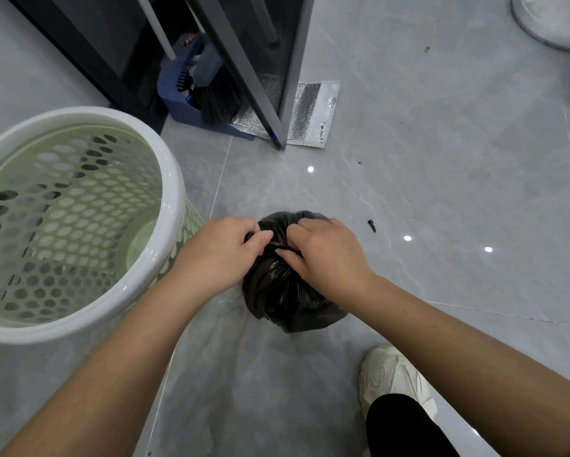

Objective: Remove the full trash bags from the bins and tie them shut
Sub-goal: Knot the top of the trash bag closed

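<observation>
A full black trash bag (283, 291) sits on the grey tiled floor, out of the bin. My left hand (221, 255) pinches the gathered plastic at the bag's top from the left. My right hand (323, 258) grips the same gathered top from the right, its fingers pressed into the folds. The two hands nearly touch over the bag's neck, which they hide. To the left stands a pale green perforated bin (175, 206) with a white rim, with no bag inside.
A blue dustpan with a black broom (204, 90) leans by a dark glass door frame (264, 103), with a silver foil mat (310, 113) beside it. My white shoe (389, 377) is at the lower right. A small black scrap (371, 225) lies right of the bag.
</observation>
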Tool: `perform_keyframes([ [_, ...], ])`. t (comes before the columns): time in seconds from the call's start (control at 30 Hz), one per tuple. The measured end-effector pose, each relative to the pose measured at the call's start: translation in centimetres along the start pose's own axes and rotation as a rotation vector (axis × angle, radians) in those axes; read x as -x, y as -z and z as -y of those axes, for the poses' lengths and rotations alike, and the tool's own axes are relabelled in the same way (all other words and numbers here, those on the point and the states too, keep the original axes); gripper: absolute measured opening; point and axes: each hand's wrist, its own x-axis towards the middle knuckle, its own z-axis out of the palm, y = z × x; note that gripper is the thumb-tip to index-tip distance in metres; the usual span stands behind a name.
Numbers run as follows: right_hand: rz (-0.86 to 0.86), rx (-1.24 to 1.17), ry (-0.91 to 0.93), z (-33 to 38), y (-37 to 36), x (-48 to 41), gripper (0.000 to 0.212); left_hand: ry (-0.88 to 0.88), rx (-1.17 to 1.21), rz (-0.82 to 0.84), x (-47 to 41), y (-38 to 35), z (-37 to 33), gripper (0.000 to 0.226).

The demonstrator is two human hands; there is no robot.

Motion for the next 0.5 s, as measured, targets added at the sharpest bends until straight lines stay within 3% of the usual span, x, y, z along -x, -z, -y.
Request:
perform_keyframes([
  [0.1, 0.094, 0.003, -0.047, 0.2, 0.2, 0.2, 0.018, 0.000, -0.008, 0.012, 0.0, -0.1, 0.1, 0.036],
  [0.33, 0.019, -0.065, 0.005, -0.4, -0.3, 0.9, 0.023, -0.014, -0.034, 0.044, -0.1, -0.4, 0.4, 0.031],
  [0.5, 0.097, -0.132, 0.016, -0.7, -0.1, 0.9, 0.023, -0.038, -0.052, 0.007, 0.0, -0.6, 0.1, 0.027],
])
